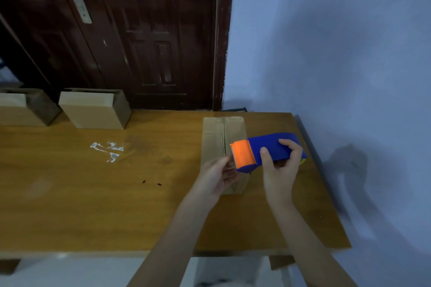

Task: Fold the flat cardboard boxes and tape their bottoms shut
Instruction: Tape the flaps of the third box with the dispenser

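Blue-and-orange tape dispenser (265, 152) gripped by right hand (281, 170); left hand (215, 176) pinches its tape end above the cardboard box (218, 137).

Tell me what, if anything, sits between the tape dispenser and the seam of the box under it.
Nothing visible blocks it. The right hand grips the tape dispenser just above the box; only the left hand, at the cutter end, lies over the seam's near part.

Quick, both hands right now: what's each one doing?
Left hand: pinching the tape end at the dispenser's cutter.
Right hand: closed grip on the tape dispenser.
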A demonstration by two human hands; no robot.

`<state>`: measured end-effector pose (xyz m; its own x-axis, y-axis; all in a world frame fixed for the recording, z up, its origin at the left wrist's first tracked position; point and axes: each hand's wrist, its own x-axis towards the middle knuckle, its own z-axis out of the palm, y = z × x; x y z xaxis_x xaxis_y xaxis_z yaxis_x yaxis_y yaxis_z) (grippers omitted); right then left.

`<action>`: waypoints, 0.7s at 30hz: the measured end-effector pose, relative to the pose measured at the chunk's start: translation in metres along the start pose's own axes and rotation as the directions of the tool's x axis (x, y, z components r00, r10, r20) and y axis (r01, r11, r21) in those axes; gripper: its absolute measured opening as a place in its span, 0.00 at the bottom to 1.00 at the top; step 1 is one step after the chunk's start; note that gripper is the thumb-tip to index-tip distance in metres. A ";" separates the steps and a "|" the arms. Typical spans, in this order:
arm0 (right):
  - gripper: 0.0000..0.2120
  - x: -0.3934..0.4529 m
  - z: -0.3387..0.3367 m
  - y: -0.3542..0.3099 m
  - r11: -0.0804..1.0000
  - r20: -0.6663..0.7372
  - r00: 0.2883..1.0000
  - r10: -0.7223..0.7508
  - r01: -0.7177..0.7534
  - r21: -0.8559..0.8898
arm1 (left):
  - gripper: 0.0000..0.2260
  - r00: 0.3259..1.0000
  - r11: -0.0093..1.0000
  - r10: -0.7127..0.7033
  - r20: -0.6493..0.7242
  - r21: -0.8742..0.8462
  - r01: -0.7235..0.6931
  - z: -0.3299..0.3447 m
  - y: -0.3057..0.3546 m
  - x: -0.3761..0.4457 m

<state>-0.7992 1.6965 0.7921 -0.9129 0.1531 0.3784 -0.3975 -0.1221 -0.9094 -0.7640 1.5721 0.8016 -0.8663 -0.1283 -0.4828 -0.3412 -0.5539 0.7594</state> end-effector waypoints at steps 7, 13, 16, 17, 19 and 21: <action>0.18 -0.007 -0.001 0.001 1.000 0.003 1.000 0.020 -0.020 0.013 | 0.05 0.998 0.991 -0.049 0.029 -0.124 0.052 0.000 -0.003 -0.005; 0.19 -0.010 -0.001 0.000 0.999 -0.011 0.999 0.039 -0.039 0.020 | 0.10 0.995 0.974 -0.096 0.016 -0.204 0.097 -0.002 -0.007 -0.004; 0.24 -0.012 -0.001 -0.001 0.998 0.001 0.998 0.059 -0.059 0.013 | 0.09 0.994 0.990 -0.074 -0.085 -0.129 0.063 0.001 -0.009 -0.003; 0.25 -0.013 0.000 0.000 0.997 -0.006 0.997 0.072 -0.072 0.005 | 0.10 0.990 0.998 -0.025 -0.138 -0.052 0.018 0.002 -0.012 -0.002; 0.25 -0.015 0.003 0.002 0.996 -0.022 0.996 0.090 -0.090 -0.006 | 0.11 0.958 0.969 0.187 -0.218 0.203 -0.143 0.003 -0.019 0.000; 0.25 -0.017 0.007 0.004 0.994 -0.029 0.994 0.107 -0.108 -0.016 | 0.11 0.859 0.800 0.468 -0.207 0.513 -0.312 0.001 -0.026 0.000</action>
<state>-0.7857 1.6871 0.7832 -0.9471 0.1678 0.2735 -0.2953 -0.1220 -0.9476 -0.7559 1.5878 0.7819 -0.8286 -0.5395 -0.1493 -0.1895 0.0193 0.9817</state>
